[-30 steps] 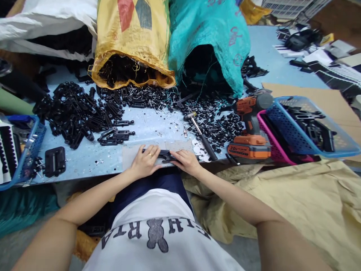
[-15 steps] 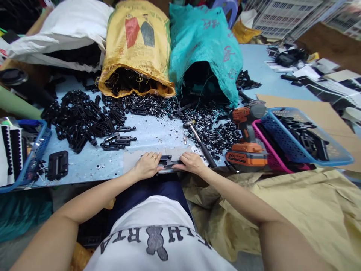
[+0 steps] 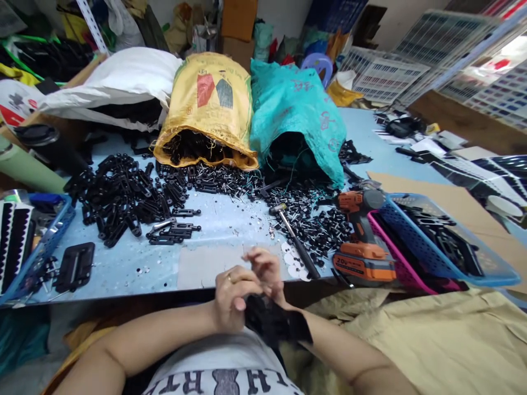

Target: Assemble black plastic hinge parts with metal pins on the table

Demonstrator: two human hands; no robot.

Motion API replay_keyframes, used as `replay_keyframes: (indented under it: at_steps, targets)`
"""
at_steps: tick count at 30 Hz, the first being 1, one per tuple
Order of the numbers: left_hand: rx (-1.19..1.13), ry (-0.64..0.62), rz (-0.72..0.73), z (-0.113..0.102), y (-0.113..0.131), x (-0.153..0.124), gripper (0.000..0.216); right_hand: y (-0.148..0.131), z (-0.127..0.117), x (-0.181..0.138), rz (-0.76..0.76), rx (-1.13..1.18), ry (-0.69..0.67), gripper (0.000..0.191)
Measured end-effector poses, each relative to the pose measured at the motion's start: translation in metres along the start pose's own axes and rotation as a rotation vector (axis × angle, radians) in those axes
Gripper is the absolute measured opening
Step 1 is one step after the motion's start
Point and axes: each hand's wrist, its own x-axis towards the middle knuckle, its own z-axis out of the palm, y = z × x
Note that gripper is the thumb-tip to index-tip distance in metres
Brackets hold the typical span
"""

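My left hand (image 3: 233, 296) and my right hand (image 3: 267, 271) are raised together off the table's near edge, close to my chest. Both grip a black plastic part (image 3: 274, 323) that shows blurred below and between them. The right hand's fingers curl over its top; the left hand wraps it from the left. A grey cardboard pad (image 3: 206, 266) lies bare on the blue table (image 3: 123, 269) just beyond my hands.
A hammer (image 3: 294, 244) and an orange cordless drill (image 3: 360, 241) lie to the right. Blue and pink baskets (image 3: 415, 241) hold black parts. Black parts (image 3: 123, 197) spill from a yellow sack (image 3: 206, 109) and a teal sack (image 3: 296, 115). A blue basket (image 3: 37, 247) stands left.
Both hands lifted the black part off the cardboard pad and drew it toward my chest. The head camera tilted upward, showing more of the room behind.
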Motion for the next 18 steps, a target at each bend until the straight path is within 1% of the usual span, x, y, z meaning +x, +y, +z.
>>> replay_keyframes:
  at_steps: [1, 2, 4, 6, 7, 9, 10, 11, 12, 13, 15, 16, 18]
  targets:
    - [0.083, -0.005, 0.042, 0.009, -0.012, 0.001, 0.071, 0.017, 0.007, 0.007, 0.018, -0.049, 0.117, 0.062]
    - [0.183, -0.050, 0.091, 0.017, -0.027, 0.004, 0.078, 0.036, 0.009, 0.019, 0.022, -0.071, 0.190, 0.056]
    - [0.433, -0.187, 0.149, 0.029, -0.064, 0.018, 0.090, 0.078, -0.003, 0.054, -0.023, -0.110, 0.213, 0.045]
    - [0.668, -0.365, 0.025, 0.032, -0.107, 0.041, 0.086, 0.117, -0.028, 0.096, -0.070, -0.263, 0.130, 0.039]
    - [0.759, -0.432, -0.043, 0.029, -0.127, 0.054, 0.081, 0.134, -0.042, 0.118, -0.058, -0.357, 0.129, 0.038]
    - [0.888, -0.537, -0.146, 0.017, -0.163, 0.078, 0.074, 0.157, -0.060, 0.160, -0.038, -0.484, 0.075, 0.036]
    - [0.935, -0.567, -0.185, 0.007, -0.177, 0.087, 0.070, 0.165, -0.061, 0.179, -0.041, -0.529, 0.021, 0.035]
    - [0.973, -0.584, -0.215, -0.003, -0.188, 0.094, 0.067, 0.170, -0.057, 0.196, -0.059, -0.568, -0.051, 0.033]
    - [1.005, -0.590, -0.239, -0.014, -0.196, 0.098, 0.064, 0.174, -0.047, 0.213, -0.086, -0.610, -0.134, 0.032]
    - [1.030, -0.589, -0.255, -0.025, -0.202, 0.101, 0.061, 0.176, -0.032, 0.228, -0.114, -0.672, -0.217, 0.030]
    - [1.070, -0.582, -0.275, -0.043, -0.207, 0.103, 0.059, 0.180, 0.008, 0.257, -0.148, -0.821, -0.342, 0.026]
    - [1.092, -0.574, -0.279, -0.050, -0.206, 0.103, 0.059, 0.182, 0.030, 0.270, -0.147, -0.885, -0.379, 0.025]
    - [1.145, -0.540, -0.266, -0.062, -0.199, 0.101, 0.060, 0.186, 0.074, 0.293, -0.125, -0.962, -0.412, 0.027]
